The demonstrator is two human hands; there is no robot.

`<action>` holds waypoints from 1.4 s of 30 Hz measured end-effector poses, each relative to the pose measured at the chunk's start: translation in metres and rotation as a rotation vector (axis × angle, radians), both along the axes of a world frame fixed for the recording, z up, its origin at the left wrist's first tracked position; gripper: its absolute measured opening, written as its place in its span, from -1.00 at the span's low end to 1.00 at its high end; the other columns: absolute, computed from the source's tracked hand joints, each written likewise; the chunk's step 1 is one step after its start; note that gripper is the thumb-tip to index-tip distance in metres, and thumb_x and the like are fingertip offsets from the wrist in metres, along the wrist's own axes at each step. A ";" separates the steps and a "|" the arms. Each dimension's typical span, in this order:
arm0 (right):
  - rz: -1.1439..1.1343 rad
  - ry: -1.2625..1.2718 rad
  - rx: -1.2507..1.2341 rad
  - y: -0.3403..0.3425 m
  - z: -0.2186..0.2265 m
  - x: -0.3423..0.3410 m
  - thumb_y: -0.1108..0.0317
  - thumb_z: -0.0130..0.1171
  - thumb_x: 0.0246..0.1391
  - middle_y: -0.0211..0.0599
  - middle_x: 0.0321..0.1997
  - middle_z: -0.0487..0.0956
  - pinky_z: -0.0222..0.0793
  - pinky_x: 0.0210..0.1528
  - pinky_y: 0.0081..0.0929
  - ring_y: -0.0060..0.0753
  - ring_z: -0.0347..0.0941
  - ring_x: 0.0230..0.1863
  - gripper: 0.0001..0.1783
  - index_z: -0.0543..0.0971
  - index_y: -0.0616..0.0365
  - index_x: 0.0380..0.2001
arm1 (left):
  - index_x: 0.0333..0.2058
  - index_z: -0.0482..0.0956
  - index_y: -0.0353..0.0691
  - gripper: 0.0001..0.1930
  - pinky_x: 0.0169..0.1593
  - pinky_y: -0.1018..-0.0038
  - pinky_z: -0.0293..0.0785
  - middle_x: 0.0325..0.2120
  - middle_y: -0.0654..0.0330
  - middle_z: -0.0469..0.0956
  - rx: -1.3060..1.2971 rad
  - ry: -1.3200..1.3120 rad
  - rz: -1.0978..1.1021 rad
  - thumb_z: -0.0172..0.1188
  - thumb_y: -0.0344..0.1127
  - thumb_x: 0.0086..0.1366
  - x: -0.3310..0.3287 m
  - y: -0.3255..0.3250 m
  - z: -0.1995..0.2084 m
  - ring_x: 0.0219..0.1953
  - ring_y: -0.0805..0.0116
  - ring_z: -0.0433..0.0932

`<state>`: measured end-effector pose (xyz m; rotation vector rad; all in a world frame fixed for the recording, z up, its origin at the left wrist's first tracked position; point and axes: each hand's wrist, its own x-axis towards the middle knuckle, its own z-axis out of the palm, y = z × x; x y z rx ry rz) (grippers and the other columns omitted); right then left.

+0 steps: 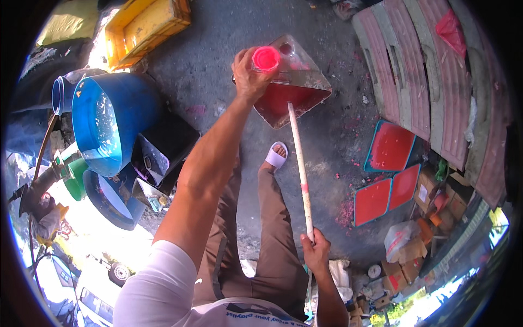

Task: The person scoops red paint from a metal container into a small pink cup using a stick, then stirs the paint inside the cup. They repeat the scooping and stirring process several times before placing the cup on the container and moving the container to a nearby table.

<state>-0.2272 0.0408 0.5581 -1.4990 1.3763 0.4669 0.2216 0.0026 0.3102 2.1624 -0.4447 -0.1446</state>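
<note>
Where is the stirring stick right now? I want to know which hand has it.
In the head view the pale stick runs from the right hand, low and right of centre, up into the red liquid in the square tin beside the left hand.

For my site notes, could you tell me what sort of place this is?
Probably an outdoor paint or dye work yard: bare concrete floor stained red, red trays laid out, a blue barrel, and a tin of red liquid stirred with a stick.

The left arm stretches out nearly straight, its hand [251, 73] curled shut around a pink cup [266, 58]. Well below the cup, the right hand [315, 252] is clenched in a fist, wrist bent, forearm rising from the lower edge. One sandalled foot [277, 155] points forward.
</note>
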 end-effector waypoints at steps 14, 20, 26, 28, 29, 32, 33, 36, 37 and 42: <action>0.343 -0.082 -0.446 -0.083 0.070 -0.021 0.32 0.16 0.47 0.14 -0.24 0.65 0.51 -0.23 -0.06 0.19 0.62 -0.28 -0.62 0.56 0.37 0.17 | 0.07 0.67 -0.02 -0.23 0.42 -0.13 0.16 0.01 0.27 0.72 0.210 -0.479 -0.797 0.66 -0.03 -0.21 0.034 0.056 0.068 0.19 0.13 0.53; 0.484 -0.145 -0.337 -0.126 0.087 0.022 0.33 0.19 0.44 0.13 -0.26 0.68 0.52 -0.29 -0.08 0.16 0.67 -0.32 -0.62 0.60 0.35 0.19 | 0.10 0.64 -0.03 -0.27 0.43 -0.19 0.15 0.01 0.19 0.70 0.329 -0.505 -0.916 0.63 -0.04 -0.11 0.028 0.068 0.063 0.22 0.11 0.53; 0.434 -0.152 -0.166 -0.158 0.065 0.054 0.28 0.19 0.46 0.07 -0.39 0.62 0.46 -0.33 -0.17 0.00 0.62 -0.41 -0.65 0.63 0.28 0.14 | 0.10 0.64 -0.07 -0.25 0.40 -0.17 0.19 0.00 0.18 0.70 0.373 -0.495 -0.907 0.62 -0.10 -0.16 0.030 0.072 0.060 0.19 0.13 0.55; 0.405 -0.120 -0.077 -0.170 0.068 0.057 0.26 0.19 0.47 0.01 -0.46 0.58 0.42 -0.36 -0.20 -0.07 0.55 -0.48 -0.67 0.64 0.25 0.13 | 0.11 0.64 -0.07 -0.23 0.39 -0.14 0.21 -0.01 0.18 0.70 0.381 -0.488 -0.874 0.62 -0.11 -0.18 0.037 0.073 0.061 0.17 0.14 0.56; 0.377 -0.058 -0.031 -0.174 0.070 0.058 0.24 0.18 0.48 -0.08 -0.51 0.53 0.38 -0.39 -0.22 -0.16 0.43 -0.54 -0.69 0.65 0.20 0.11 | 0.08 0.64 -0.09 -0.22 0.36 -0.06 0.23 0.01 0.18 0.68 0.348 -0.486 -0.852 0.62 -0.21 -0.25 0.039 0.074 0.061 0.12 0.12 0.57; 0.356 -0.054 0.006 -0.178 0.073 0.064 0.23 0.16 0.49 -0.07 -0.55 0.48 0.36 -0.41 -0.22 -0.14 0.38 -0.57 -0.69 0.65 0.23 0.08 | 0.11 0.64 -0.04 -0.22 0.37 -0.11 0.22 -0.01 0.20 0.70 0.377 -0.477 -0.886 0.62 -0.15 -0.22 0.039 0.074 0.062 0.13 0.16 0.58; 0.376 -0.092 0.013 -0.180 0.071 0.067 0.23 0.16 0.49 -0.03 -0.55 0.48 0.36 -0.40 -0.20 -0.09 0.39 -0.57 -0.68 0.65 0.24 0.08 | 0.10 0.64 -0.02 -0.24 0.38 -0.13 0.21 -0.03 0.21 0.70 0.381 -0.484 -0.904 0.63 -0.12 -0.19 0.038 0.073 0.063 0.13 0.16 0.58; 0.464 -0.120 0.040 -0.190 0.054 0.085 0.24 0.14 0.50 -0.07 -0.56 0.47 0.38 -0.40 -0.22 -0.14 0.43 -0.55 -0.67 0.65 0.25 0.10 | 0.10 0.65 -0.02 -0.26 0.39 -0.14 0.19 -0.02 0.22 0.70 0.385 -0.505 -0.969 0.65 -0.08 -0.15 0.031 0.068 0.066 0.14 0.16 0.57; 0.507 -0.146 0.039 -0.194 0.047 0.092 0.24 0.13 0.51 -0.17 -0.56 0.48 0.39 -0.40 -0.28 -0.30 0.46 -0.54 -0.66 0.65 0.26 0.12 | 0.09 0.66 -0.03 -0.29 0.40 -0.17 0.19 -0.03 0.20 0.70 0.362 -0.509 -1.001 0.65 -0.05 -0.11 0.029 0.066 0.067 0.13 0.15 0.58; 0.598 -0.193 0.069 -0.204 0.013 0.124 0.25 0.14 0.50 -0.18 -0.59 0.46 0.38 -0.41 -0.24 -0.37 0.50 -0.55 -0.68 0.67 0.28 0.06 | 0.06 0.66 -0.12 -0.32 0.42 -0.16 0.19 -0.11 0.15 0.70 0.322 -0.538 -1.128 0.61 -0.06 -0.08 0.026 0.059 0.066 0.12 0.13 0.59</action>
